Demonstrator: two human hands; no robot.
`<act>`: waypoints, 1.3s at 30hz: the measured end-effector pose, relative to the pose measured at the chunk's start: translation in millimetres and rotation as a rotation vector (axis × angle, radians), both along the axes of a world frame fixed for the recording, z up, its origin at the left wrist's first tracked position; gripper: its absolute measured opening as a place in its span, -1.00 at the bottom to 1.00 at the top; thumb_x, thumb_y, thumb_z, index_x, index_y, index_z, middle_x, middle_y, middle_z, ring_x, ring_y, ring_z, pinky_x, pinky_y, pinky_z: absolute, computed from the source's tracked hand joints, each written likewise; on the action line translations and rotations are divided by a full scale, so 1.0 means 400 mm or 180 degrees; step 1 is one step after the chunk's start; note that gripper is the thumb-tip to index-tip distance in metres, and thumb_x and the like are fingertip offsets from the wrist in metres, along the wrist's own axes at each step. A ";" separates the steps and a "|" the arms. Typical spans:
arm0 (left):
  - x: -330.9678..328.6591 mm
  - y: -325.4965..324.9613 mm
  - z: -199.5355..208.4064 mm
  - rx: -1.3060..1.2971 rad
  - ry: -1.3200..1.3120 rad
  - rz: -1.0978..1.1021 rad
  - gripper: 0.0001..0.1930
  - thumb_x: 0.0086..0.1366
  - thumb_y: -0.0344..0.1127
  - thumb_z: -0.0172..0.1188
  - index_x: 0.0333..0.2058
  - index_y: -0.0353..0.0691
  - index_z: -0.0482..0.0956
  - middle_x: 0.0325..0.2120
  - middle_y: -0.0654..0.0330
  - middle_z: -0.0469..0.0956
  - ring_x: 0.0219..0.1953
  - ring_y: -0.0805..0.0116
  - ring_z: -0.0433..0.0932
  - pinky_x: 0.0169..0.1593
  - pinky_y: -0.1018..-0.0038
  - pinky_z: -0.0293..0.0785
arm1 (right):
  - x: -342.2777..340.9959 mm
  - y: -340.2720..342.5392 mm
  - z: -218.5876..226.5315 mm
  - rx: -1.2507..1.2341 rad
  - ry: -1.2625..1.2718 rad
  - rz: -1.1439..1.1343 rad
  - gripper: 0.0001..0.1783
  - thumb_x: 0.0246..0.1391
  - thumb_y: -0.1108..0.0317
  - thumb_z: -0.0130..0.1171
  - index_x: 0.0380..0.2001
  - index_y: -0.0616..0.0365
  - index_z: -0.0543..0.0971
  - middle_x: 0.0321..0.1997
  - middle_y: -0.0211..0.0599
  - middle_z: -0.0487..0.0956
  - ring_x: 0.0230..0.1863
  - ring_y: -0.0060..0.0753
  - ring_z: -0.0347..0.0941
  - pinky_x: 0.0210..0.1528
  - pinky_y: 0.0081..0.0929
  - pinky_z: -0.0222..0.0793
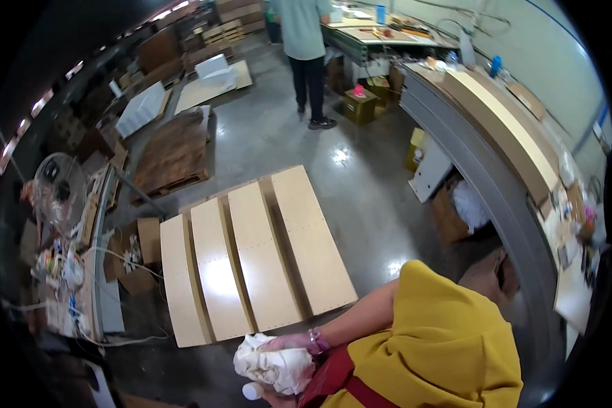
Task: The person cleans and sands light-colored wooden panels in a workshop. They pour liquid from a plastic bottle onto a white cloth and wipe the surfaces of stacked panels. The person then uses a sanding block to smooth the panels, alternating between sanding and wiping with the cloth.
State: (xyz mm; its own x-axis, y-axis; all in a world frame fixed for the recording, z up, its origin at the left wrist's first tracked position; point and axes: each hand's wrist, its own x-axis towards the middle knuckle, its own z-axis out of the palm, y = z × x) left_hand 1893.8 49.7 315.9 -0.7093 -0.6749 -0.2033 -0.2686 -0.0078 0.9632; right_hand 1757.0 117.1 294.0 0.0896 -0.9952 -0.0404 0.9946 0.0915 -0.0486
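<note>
Head view: we see our right hand (289,342) grasping a crumpled, soft white cloth (273,366), its fingers laid over the top of the bundle. A shiny pink band (316,341) circles that wrist, and behind it the forearm runs back into a loose mustard-yellow sleeve (449,326). Just below the cloth, at the lower edge, our left hand (277,400) is mostly cut off beside a small, round white cap (253,391); we cannot tell whether its fingers are closed on anything. Ahead of the right hand, four long, pale wooden panels (260,258) lie side by side with dark gaps between them, their near ends close to the cloth. Farther ahead and to its left sits a flat brown wooden pallet (173,153). Well beyond the hand, a person in a pale green shirt (302,30) stands upright.
</note>
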 end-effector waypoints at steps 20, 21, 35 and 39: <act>-0.422 -0.640 -0.315 -0.1060 -0.0331 -0.2996 -0.27 0.08 -0.56 0.28 0.19 -0.32 0.09 0.10 0.04 0.26 0.15 0.21 0.29 0.22 0.33 0.25 | 0.363 0.031 -0.495 0.1363 -0.2251 -0.4689 -0.45 0.24 0.06 -0.10 0.21 0.10 0.26 0.15 -0.08 0.42 0.12 0.01 0.38 0.23 0.03 0.23; -0.474 -0.625 -0.386 -0.0994 -0.0149 -0.3031 -0.27 0.10 -0.55 0.28 0.19 -0.32 0.08 0.11 0.03 0.25 0.17 0.21 0.28 0.22 0.33 0.25 | 0.391 0.024 -0.549 0.1259 -0.2104 -0.4852 -0.45 0.24 0.06 -0.11 0.21 0.10 0.25 0.17 -0.09 0.40 0.15 0.01 0.36 0.25 0.02 0.20; -0.695 -0.549 -1.000 -0.2048 0.0066 -0.3649 -0.36 0.27 -0.28 0.18 0.20 -0.21 0.02 0.14 0.02 0.26 0.12 0.09 0.34 0.15 0.19 0.38 | 0.303 -0.216 -1.709 0.1859 -0.3969 -0.5763 -0.60 0.13 0.12 0.09 -0.01 0.04 0.44 -0.15 -0.24 0.59 -0.15 -0.15 0.54 -0.02 -0.06 0.45; -0.680 -0.576 -1.026 -0.1972 -0.0063 -0.3573 -0.40 0.33 -0.20 0.09 0.21 -0.09 -0.05 0.18 0.02 0.26 0.16 0.08 0.33 0.17 0.14 0.36 | 0.124 -0.201 -1.884 0.2171 -0.3722 -0.6251 -0.68 0.11 0.11 0.10 -0.12 0.01 0.50 -0.16 -0.22 0.58 -0.21 -0.13 0.52 -0.13 -0.02 0.44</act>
